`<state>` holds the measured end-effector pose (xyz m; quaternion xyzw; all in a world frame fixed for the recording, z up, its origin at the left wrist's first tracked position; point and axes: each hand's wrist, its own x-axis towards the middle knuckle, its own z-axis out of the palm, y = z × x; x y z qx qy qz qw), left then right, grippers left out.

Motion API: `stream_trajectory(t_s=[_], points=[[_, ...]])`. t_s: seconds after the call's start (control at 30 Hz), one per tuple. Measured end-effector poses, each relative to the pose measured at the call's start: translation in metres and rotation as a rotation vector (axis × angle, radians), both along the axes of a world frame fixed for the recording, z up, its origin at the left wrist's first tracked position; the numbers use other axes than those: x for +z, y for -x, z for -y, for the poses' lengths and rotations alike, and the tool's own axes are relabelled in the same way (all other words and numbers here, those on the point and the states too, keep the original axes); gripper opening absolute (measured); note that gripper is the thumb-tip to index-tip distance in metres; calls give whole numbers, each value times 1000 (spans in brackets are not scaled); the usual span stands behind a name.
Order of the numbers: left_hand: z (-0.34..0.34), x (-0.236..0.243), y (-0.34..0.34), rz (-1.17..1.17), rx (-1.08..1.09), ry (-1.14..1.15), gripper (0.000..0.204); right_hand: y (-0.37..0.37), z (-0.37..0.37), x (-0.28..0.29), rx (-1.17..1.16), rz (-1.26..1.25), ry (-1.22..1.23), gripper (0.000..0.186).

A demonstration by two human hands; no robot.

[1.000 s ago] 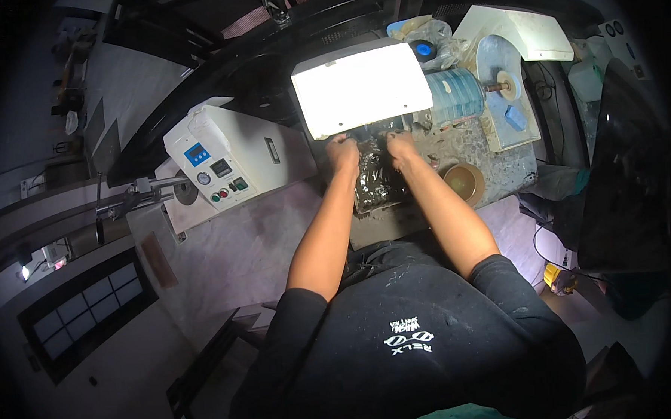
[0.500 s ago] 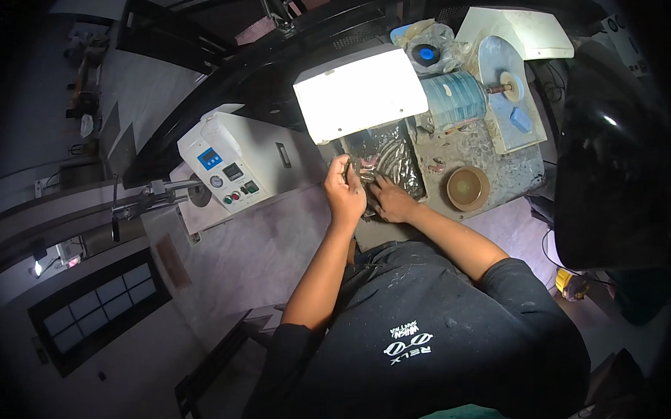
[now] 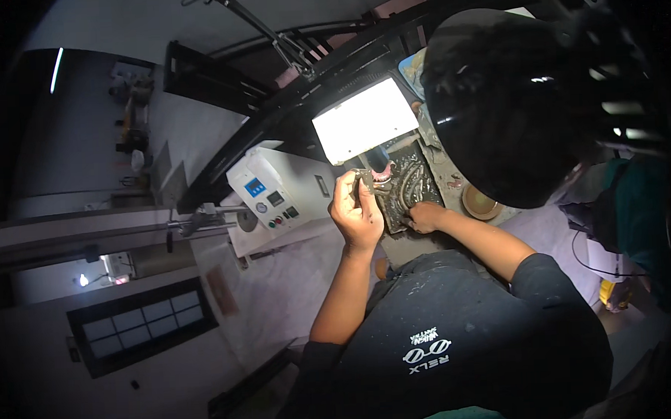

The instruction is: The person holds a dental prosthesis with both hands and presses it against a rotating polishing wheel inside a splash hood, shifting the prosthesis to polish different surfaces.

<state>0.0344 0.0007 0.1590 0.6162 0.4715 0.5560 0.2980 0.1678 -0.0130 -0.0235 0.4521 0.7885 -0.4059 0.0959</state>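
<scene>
At the centre of the frame the left hand (image 3: 358,214) stands raised, fingers pointing to the upper edge, thumb and fingertips pinching a small grey-brown piece (image 3: 365,181) by the left side of a dark, wet tray (image 3: 433,193). Just right of centre, the right hand (image 3: 427,217) lies lower and flatter, fingers bent down at the tray's near end; I can't tell whether they grip anything. A bright white hood (image 3: 367,120) covers the tray's far end.
</scene>
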Motion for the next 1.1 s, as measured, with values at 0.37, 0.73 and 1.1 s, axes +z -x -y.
stream_trajectory(t_s=[0.37, 0.73, 1.1], points=[[10, 43, -6, -38, 24, -198, 11, -16, -10, -6, -94, -20, -101, 26], [18, 71, -17, -44, 72, -323, 10, -19, -2, -9, -35, 164, -89, 26], [10, 53, -7, 579, -142, 76, 8, -30, -17, 3, -670, -416, 128, 37]])
